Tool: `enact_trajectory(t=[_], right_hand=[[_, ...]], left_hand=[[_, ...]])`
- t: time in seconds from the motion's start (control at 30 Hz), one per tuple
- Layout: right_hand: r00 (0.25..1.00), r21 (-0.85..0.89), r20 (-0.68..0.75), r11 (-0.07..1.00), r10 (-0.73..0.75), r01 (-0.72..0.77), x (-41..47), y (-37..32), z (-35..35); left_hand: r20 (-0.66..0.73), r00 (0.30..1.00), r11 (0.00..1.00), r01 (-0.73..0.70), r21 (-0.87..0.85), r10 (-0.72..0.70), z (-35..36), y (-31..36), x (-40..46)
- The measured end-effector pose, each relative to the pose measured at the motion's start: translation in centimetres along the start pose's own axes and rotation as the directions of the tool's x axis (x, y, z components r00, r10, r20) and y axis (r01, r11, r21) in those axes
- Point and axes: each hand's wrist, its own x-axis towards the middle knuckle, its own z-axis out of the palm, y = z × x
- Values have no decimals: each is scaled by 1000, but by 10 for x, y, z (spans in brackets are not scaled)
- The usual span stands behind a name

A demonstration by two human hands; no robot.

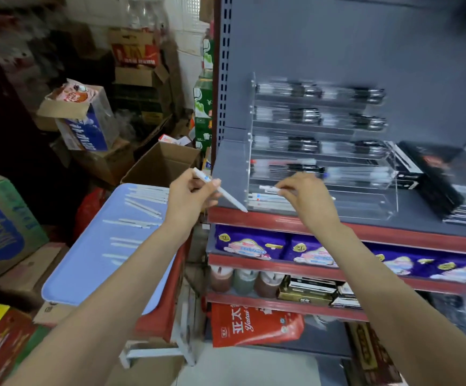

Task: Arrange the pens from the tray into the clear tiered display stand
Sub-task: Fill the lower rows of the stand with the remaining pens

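Note:
My left hand [190,196] pinches a white pen [227,195] that slants down toward the shelf's front left corner. Further right, my right hand [302,195] pinches another white pen [268,188] over the lowest tier of the clear tiered display stand [390,188]. The stand sits on the grey shelf; its upper tiers hold rows of dark and clear pens, and a few white pens lie in the bottom tier. A light blue tray [87,263] at the left carries several loose white pens [142,207].
Black boxes [449,179] stand right of the stand on the shelf [432,218]. Purple packs [251,243] and bottles fill the lower shelves. Cardboard boxes [162,165] and cartons crowd the floor and wall at the left, behind the tray.

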Motion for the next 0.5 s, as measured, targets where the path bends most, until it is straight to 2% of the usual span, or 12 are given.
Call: enact_trajectory(t=[0.17, 0.27, 0.5], right_hand=[[997, -8, 66, 999, -39, 40, 9, 4, 12], [996, -87, 85, 995, -32, 40, 13, 2, 17], [984, -264, 136, 953, -117, 150, 26, -2, 25]], left_hand=[[-82, 997, 999, -5, 51, 9, 8, -9, -3], [-115, 993, 999, 14, 35, -10, 8, -9, -4], [-104, 994, 998, -33, 44, 37, 11, -11, -11]])
